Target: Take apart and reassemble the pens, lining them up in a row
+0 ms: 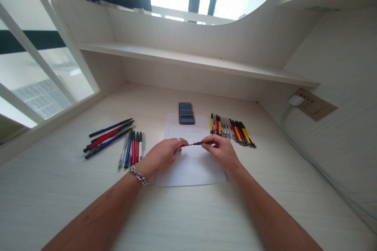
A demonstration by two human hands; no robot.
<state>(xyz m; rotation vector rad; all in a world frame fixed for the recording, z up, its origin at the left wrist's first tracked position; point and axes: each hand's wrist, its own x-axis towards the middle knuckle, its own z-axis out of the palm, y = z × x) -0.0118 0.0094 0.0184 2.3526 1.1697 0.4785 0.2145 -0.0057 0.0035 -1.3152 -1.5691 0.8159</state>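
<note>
Over the white paper (191, 172), both hands hold parts of a pen in line with each other. My left hand (167, 153), with a ring and a chain bracelet, pinches a red pen barrel (183, 145), mostly covered by the fingers. Between thumb and fingertips, my right hand (219, 150) grips a black pen part (198, 143). A thin dark refill (190, 144) spans the gap between the two parts. Just left of my left wrist lies a row of pens (133, 147). Beyond my right hand is another row of pens (232, 129), many yellow, red or clear.
A phone-like dark device (186, 113), its screen blurred, lies at the paper's far edge. More pens (108, 137) are fanned out at the left. A shelf (188, 58) runs along the back. At right, a cable (306, 157) hangs from a wall socket (316, 104).
</note>
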